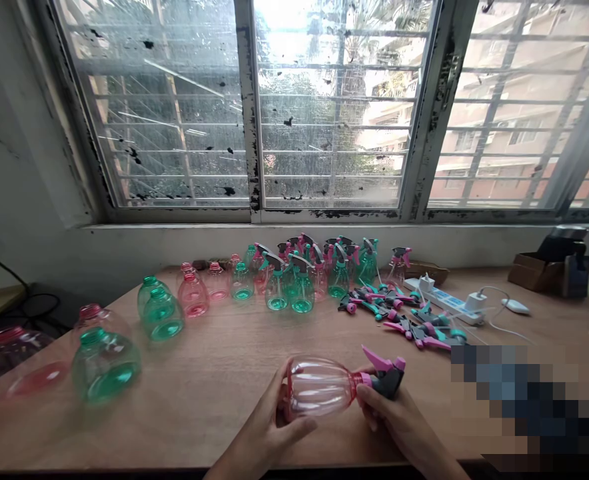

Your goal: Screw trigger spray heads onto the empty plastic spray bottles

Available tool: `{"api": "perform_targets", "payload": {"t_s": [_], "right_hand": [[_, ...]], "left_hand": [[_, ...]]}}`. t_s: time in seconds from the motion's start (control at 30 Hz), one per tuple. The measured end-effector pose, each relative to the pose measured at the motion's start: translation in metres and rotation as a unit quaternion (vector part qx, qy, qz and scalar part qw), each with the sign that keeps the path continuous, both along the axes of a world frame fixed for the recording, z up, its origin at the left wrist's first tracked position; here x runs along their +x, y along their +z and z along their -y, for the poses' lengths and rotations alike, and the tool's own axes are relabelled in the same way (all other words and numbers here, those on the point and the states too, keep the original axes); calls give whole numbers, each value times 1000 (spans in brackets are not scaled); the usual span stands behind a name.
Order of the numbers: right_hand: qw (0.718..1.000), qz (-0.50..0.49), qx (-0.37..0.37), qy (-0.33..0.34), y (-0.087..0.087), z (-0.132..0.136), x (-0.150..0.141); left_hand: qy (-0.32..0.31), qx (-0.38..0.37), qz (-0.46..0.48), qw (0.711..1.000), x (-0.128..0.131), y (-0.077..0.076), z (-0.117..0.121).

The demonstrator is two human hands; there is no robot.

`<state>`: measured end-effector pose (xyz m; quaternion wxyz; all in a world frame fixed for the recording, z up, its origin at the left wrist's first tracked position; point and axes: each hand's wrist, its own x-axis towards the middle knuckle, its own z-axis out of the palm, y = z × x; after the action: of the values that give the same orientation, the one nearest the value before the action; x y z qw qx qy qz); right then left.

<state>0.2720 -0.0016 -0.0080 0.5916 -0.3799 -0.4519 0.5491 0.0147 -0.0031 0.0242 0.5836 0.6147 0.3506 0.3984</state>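
A clear pink spray bottle (pixel 319 387) lies on its side in the air above the near part of the table, its neck to the right. My left hand (pixel 279 413) is wrapped round its base end. At the neck, my right hand (pixel 382 407) grips the collar of a pink-and-black spray head (pixel 387 373), which sits on the bottle's mouth. Whether the collar is fully screwed on cannot be told. Beyond my right hand lies a pile of loose pink, green and black spray heads (pixel 399 310).
On the wooden table (pixel 214 413), open green bottles (pixel 105 367) and pink bottles (pixel 193 293) line the left side. Bottles with spray heads (pixel 302 283) stand at the back. A power strip (pixel 447 301), a white mouse (pixel 516 307) and a cardboard box (pixel 537 270) are to the right. One near-right patch is pixelated.
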Motion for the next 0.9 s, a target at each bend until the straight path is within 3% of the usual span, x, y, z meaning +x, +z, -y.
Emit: {"api": "perform_targets", "payload": {"t_s": [0.23, 0.6, 0.9], "right_hand": [[1000, 0, 1, 10, 1, 0, -1], [1000, 3, 7, 17, -3, 1, 1], [1000, -6, 7, 13, -5, -2, 0]], "left_hand": [[28, 40, -2, 999, 0, -10, -2], [2, -6, -13, 1000, -6, -2, -1], [9, 6, 25, 1000, -4, -13, -6]]}}
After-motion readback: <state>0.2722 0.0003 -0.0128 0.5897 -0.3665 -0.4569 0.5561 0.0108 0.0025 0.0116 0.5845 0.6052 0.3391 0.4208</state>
